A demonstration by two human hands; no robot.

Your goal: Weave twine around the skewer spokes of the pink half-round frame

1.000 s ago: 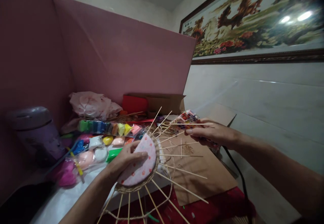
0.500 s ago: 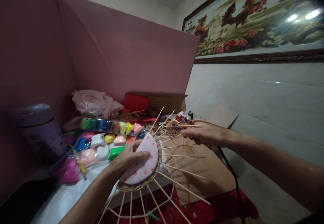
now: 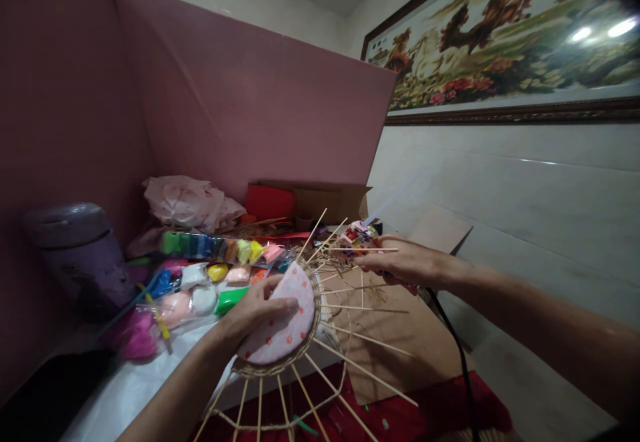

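Observation:
My left hand [image 3: 260, 309] is closed on a pale pink cloth piece with red dots [image 3: 287, 329], thumb on top. The cloth, a half-round shape, lies against a round woven base [image 3: 273, 369] edged with twisted cord. Thin wooden sticks [image 3: 367, 367] fan out from the base, and a strand of cord links several of them lower down. Beyond the sticks, my right hand [image 3: 400, 261] grips a colourfully patterned glue gun [image 3: 357, 239]. A translucent glue stick [image 3: 383, 210] juts from it, and a black cord [image 3: 457, 335] hangs below. Its nozzle is hard to make out among the sticks.
Bags of coloured clay [image 3: 203, 299] lie at the left, beside a purple lidded container [image 3: 85, 262]. A brown cardboard sheet [image 3: 400, 342] rests under the sticks at the right, over red cloth [image 3: 480, 399]. Pink panels [image 3: 250, 102] stand behind.
Almost nothing differs. The whole view has shifted slightly, and both hands keep their hold on the cloth and the glue gun.

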